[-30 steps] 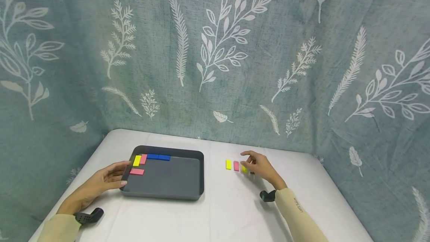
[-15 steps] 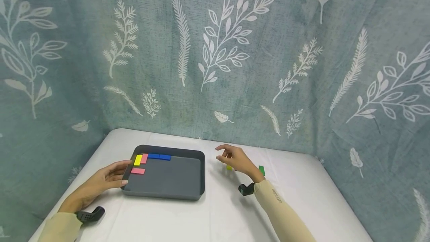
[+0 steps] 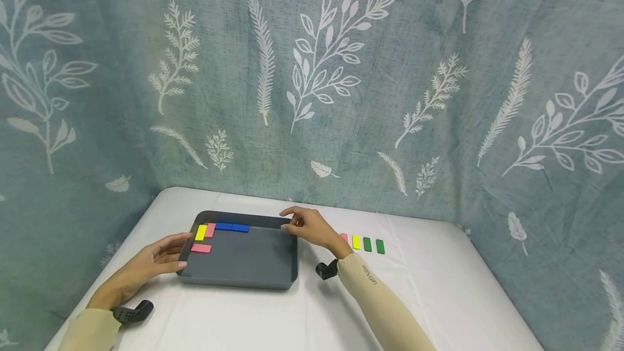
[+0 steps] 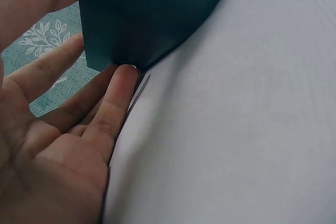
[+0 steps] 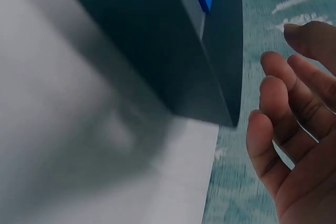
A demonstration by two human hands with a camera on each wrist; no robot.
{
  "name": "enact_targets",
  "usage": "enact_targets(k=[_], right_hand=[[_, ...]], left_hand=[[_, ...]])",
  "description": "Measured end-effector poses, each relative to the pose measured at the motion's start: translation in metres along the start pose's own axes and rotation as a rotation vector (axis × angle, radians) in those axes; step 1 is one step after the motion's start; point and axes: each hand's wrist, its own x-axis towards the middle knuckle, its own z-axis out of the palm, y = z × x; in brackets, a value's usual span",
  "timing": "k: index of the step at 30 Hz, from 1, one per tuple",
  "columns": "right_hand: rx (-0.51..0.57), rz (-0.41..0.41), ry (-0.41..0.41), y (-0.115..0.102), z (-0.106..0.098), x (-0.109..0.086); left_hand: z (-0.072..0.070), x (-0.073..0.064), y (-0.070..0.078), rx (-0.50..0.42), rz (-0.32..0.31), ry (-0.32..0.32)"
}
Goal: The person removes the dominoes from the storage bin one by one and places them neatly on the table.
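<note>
My left hand [image 3: 158, 256] lies at the left side of a dark grey tray [image 3: 239, 280], loosely bent fingers and thumb right at its outer wall. In the left wrist view, a fingertip [image 4: 123, 77] touches the tray's lower corner. My right hand [image 3: 309, 226] is over the tray's back right corner, fingers loosely bent. The right wrist view shows nothing between its fingers [image 5: 275, 95], beside the tray's corner. Inside the tray lie a yellow block [image 3: 201, 232], a pink block [image 3: 210, 230], two blue blocks [image 3: 231, 227] in line along the back, and another pink block [image 3: 201, 248].
Right of the tray on the white table [image 3: 244, 318] is a row of small blocks: pink [image 3: 344, 237], partly hidden by the right wrist, yellow [image 3: 356, 242], and two green [image 3: 374, 245]. A patterned green-blue curtain [image 3: 273, 96] closes off the back and sides.
My right hand has moved left, from above the block row to the tray's back right corner. This uncovers the green blocks. The left hand and the blocks in the tray stay put.
</note>
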Motion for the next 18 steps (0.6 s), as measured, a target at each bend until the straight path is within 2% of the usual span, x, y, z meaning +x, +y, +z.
enact_targets(k=[14, 18], right_hand=[[-0.075, -0.011, -0.041, -0.017, 0.036, 0.038], [-0.081, 0.013, -0.069, -0.02, 0.043, 0.045]], left_hand=[[-0.001, 0.0, -0.001, -0.006, -0.007, 0.003], [-0.001, 0.0, -0.002, 0.004, -0.003, 0.006]])
